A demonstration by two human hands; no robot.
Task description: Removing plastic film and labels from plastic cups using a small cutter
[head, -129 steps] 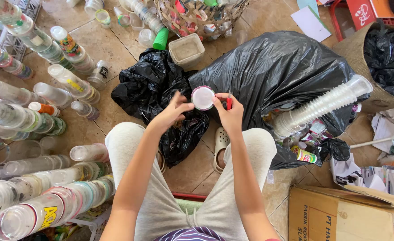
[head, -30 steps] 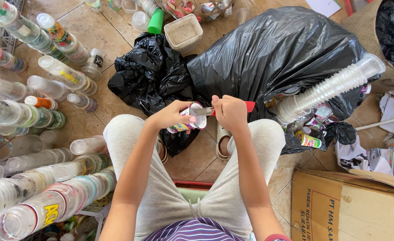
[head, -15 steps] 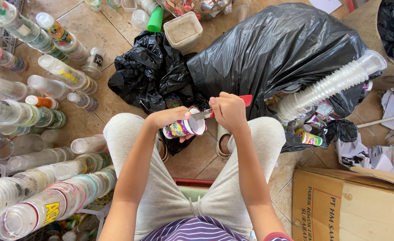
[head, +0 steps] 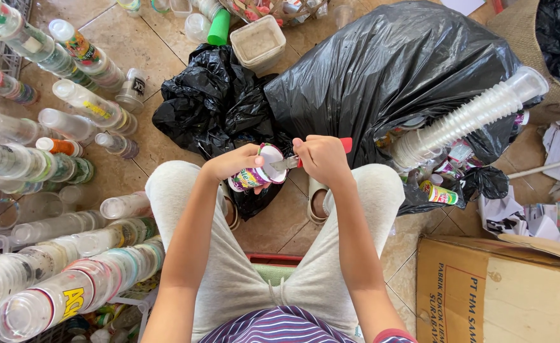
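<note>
Gripping a small printed plastic cup (head: 254,173) in your left hand (head: 232,164), your right hand (head: 321,159) fingers clamp a red-handled knife (head: 315,154) against its rim.

Small cup (head: 258,173): glossy printed plastic, white rim. Knife blade (head: 285,163): bare shiny metal; knife handle (head: 345,145): red smooth plastic. Big bag (head: 394,70): black plastic film, glossy, crumpled. Stacked cups (head: 464,117): clear ribbed plastic. Box (head: 493,289): matt brown cardboard. Floor tiles (head: 134,44): beige, smooth, dusty. Trousers (head: 235,279): grey matt knit cloth.
</note>
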